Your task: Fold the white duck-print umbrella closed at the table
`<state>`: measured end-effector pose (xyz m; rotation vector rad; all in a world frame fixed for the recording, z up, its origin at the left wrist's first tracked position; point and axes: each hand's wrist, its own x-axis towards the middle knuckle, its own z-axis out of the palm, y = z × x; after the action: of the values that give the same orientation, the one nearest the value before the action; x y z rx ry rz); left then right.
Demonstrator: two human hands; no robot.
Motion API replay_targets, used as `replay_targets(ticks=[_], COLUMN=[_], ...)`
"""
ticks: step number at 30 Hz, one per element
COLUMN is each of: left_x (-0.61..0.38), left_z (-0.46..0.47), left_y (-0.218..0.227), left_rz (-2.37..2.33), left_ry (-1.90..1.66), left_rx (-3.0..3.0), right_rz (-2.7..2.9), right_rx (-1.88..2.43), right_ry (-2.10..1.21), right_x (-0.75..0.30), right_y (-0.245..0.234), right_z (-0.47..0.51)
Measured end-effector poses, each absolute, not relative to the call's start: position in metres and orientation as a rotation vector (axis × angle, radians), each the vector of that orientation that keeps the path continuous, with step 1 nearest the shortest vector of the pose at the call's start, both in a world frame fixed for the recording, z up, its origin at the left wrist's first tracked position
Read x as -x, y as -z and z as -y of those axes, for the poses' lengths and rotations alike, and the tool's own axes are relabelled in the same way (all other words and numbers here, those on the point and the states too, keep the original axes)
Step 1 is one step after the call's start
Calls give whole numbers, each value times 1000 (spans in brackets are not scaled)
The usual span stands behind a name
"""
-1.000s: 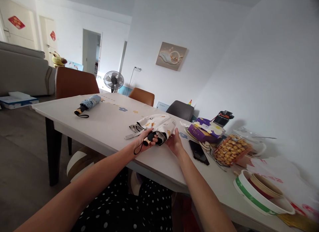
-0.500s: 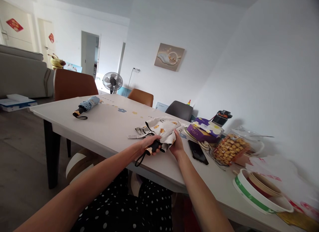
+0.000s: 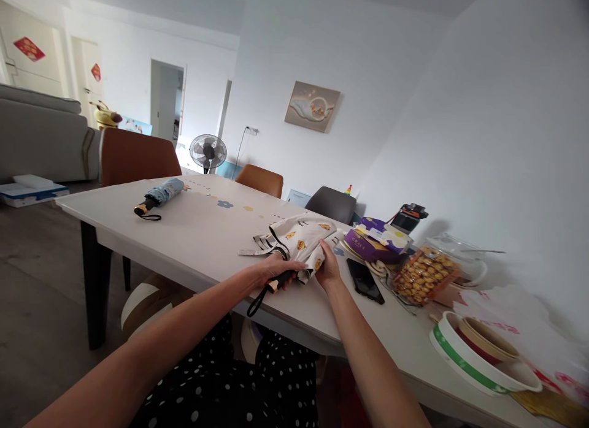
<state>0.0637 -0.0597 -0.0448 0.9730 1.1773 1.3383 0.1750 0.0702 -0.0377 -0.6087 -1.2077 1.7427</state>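
A white folding umbrella with small yellow and orange prints lies over the near part of the table, its canopy loose and crumpled. Around its black handle, close to the canopy, my left hand is closed; a dark wrist strap hangs below. My right hand grips the right edge of the canopy cloth, thumb on top and the other fingers partly hidden. A loose strap end and striped folds stick out to the left of the canopy. Farther left lies a blue folded umbrella with a black handle.
On the white table, a black phone lies right of my hands. Behind it stand a purple box and a clear jar of round snacks. Bowls sit at the right edge. Chairs line the far side.
My left hand has shifted slightly up the handle toward the canopy, its thumb now stretched along the cloth. The canopy lies a little flatter and more spread. My right hand has barely moved.
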Motion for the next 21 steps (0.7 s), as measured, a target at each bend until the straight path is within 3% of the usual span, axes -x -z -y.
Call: replay_targets(ticks=[11, 17, 21], left_x=[-63, -49, -35], left_z=[58, 53, 51], left_y=[48, 39, 40], left_rz=[-1196, -692, -430], left_ry=[-1328, -1543, -1567], left_rx=[-982, -508, -232], right_rz=[1166, 1047, 1088], right_rx=[615, 1007, 1036], right_ry=[-1772, -1520, -1503], right_x=[-175, -182, -186], right_y=[39, 40, 39], right_z=[-74, -85, -85])
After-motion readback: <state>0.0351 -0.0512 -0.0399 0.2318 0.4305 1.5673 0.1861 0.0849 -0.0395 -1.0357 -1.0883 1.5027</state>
